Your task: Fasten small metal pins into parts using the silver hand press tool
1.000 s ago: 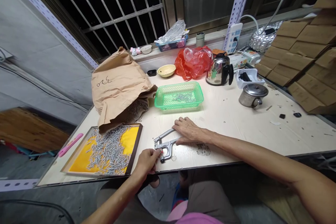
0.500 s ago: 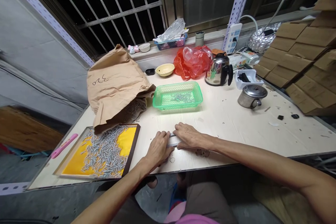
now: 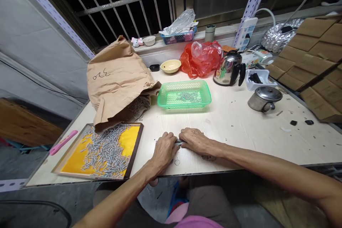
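My left hand [image 3: 165,148] and my right hand [image 3: 195,140] meet low over the table near its front edge, fingers closed. Between them shows a short stretch of a narrow grey strip [image 3: 178,142], gripped at either end; its ends are hidden under my fingers, so I cannot tell its kind. Left of my left hand lies a shallow tray [image 3: 137,146] with a yellow bottom, covered with many small silvery screw-like pins [image 3: 107,155]. Beyond my hands stands a green plastic basket [image 3: 184,106] with a small heap of similar pins [image 3: 189,97] in it.
A brown paper bag [image 3: 117,78] leans open toward the tray, with more pins inside. A pink-handled tool [image 3: 63,142] lies at the left edge. Behind are a yellow bowl [image 3: 170,66], red plastic bag [image 3: 200,60] and kettle [image 3: 228,69]; a lidded metal cup [image 3: 264,99] stands right.
Two parallel grey edges with a gap showed between my hands before; now they appear as one narrow strip. My hands have drawn slightly closer together. The whole view has shifted a little.
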{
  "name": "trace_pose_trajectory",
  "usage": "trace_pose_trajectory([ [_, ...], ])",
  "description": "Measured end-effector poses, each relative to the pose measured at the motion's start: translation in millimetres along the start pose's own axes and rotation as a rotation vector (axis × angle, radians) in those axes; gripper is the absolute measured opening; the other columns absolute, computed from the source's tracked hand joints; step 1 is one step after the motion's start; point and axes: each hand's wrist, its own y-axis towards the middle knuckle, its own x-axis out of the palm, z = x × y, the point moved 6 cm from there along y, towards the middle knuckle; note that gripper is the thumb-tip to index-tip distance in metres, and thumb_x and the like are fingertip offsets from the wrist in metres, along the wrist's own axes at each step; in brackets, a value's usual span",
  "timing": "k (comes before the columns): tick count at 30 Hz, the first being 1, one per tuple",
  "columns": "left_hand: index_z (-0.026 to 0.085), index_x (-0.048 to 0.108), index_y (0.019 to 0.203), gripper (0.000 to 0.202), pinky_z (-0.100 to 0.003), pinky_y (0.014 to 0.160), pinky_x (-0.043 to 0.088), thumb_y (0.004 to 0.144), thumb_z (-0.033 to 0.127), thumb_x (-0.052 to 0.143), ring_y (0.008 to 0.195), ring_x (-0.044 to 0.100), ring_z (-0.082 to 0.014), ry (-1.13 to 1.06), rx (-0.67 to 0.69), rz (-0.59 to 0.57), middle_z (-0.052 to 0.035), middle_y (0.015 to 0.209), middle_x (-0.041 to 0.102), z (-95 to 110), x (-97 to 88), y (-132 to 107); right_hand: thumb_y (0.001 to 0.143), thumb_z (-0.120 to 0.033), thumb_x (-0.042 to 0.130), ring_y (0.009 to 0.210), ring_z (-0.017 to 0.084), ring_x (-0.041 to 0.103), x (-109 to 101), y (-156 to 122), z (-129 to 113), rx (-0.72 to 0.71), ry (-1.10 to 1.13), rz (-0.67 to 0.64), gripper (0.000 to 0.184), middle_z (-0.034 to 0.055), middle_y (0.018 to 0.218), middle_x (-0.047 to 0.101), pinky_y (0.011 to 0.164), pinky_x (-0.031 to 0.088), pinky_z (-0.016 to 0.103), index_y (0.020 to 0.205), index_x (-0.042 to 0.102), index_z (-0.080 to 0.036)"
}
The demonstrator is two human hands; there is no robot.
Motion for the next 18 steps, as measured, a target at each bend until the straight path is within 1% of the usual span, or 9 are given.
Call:
trace_pose_trajectory([
  [2,0.019,0.058,0.094,0.013,-0.034,0.081,0.045,0.086,0.028,0.052,0.095,0.051,-0.0215,-0.012,-0.017,0.044,-0.0052,0.096,0.057,-1,2.2,-5,0.084,-0.027,0.057,0.09,0.02,0.053,-4,-1,1,0.004,0.002,0.037,0.013,0.0077,0.095,0.058,0.07,0.04,0.028,0.092,0.06,-0.017],
  [4,0.019,0.054,0.109,0.023,-0.038,0.088,0.045,0.087,0.024,0.051,0.107,0.05,-0.0231,-0.036,-0.029,0.139,-0.0078,0.111,0.056,1,7.0,-14,0.078,-0.037,0.066,0.094,0.022,0.05,-8,-1,3,-0.007,0.015,0.067,0.029,0.0088,0.099,0.056,0.074,0.04,0.03,0.097,0.061,-0.016],
  [6,0.017,0.048,0.121,0.033,-0.042,0.097,0.042,0.088,0.019,0.047,0.122,0.043,-0.0251,-0.06,-0.018,0.246,-0.0121,0.128,0.05,6,16.1,-26,0.069,-0.049,0.071,0.095,0.024,0.048,-9,0,8,-0.025,0.036,0.056,0.045,0.0095,0.099,0.054,0.074,0.04,0.031,0.098,0.061,-0.016],
  [7,0.015,0.047,0.124,0.036,-0.043,0.1,0.04,0.089,0.016,0.044,0.127,0.039,-0.0257,-0.069,-0.002,0.287,-0.0137,0.133,0.046,10,22.2,-33,0.068,-0.054,0.07,0.093,0.024,0.048,-8,2,10,-0.04,0.05,0.038,0.048,0.0093,0.097,0.054,0.073,0.04,0.032,0.097,0.062,-0.016],
  [9,0.014,0.046,0.127,0.038,-0.045,0.104,0.038,0.089,0.013,0.041,0.133,0.033,-0.0261,-0.085,0.04,0.335,-0.0143,0.138,0.044,21,35.1,-44,0.074,-0.051,0.065,0.09,0.023,0.049,-6,5,14,-0.067,0.066,0.027,0.04,0.0081,0.093,0.055,0.072,0.039,0.031,0.094,0.062,-0.017],
  [12,0.016,0.048,0.126,0.038,-0.05,0.106,0.035,0.089,0.012,0.04,0.132,0.036,-0.0262,-0.11,0.074,0.355,-0.0123,0.135,0.048,34,48.3,-55,0.084,-0.033,0.059,0.089,0.02,0.05,-7,12,23,-0.026,0.033,0.096,0.017,0.0059,0.092,0.058,0.075,0.036,0.029,0.091,0.061,-0.018],
  [13,0.017,0.049,0.125,0.037,-0.052,0.106,0.034,0.089,0.011,0.04,0.13,0.038,-0.026,-0.12,0.071,0.355,-0.0116,0.133,0.051,37,50.1,-56,0.085,-0.029,0.057,0.09,0.019,0.05,-8,15,26,-0.002,0.015,0.119,0.012,0.0054,0.092,0.059,0.076,0.035,0.029,0.09,0.061,-0.018],
  [15,0.019,0.052,0.122,0.036,-0.055,0.106,0.033,0.09,0.011,0.039,0.126,0.044,-0.0252,-0.145,0.061,0.352,-0.0102,0.127,0.056,39,50.0,-58,0.087,-0.026,0.055,0.089,0.019,0.05,-11,21,29,0.029,-0.012,0.137,0.01,0.0049,0.092,0.06,0.076,0.035,0.03,0.088,0.06,-0.018],
  [18,0.02,0.052,0.121,0.034,-0.055,0.106,0.033,0.09,0.013,0.04,0.124,0.045,-0.0255,-0.177,0.073,0.351,-0.0093,0.125,0.057,41,43.9,-56,0.087,-0.024,0.053,0.091,0.022,0.049,-17,30,22,0.067,-0.044,0.143,0.011,0.0078,0.092,0.061,0.076,0.035,0.032,0.088,0.061,-0.017],
])
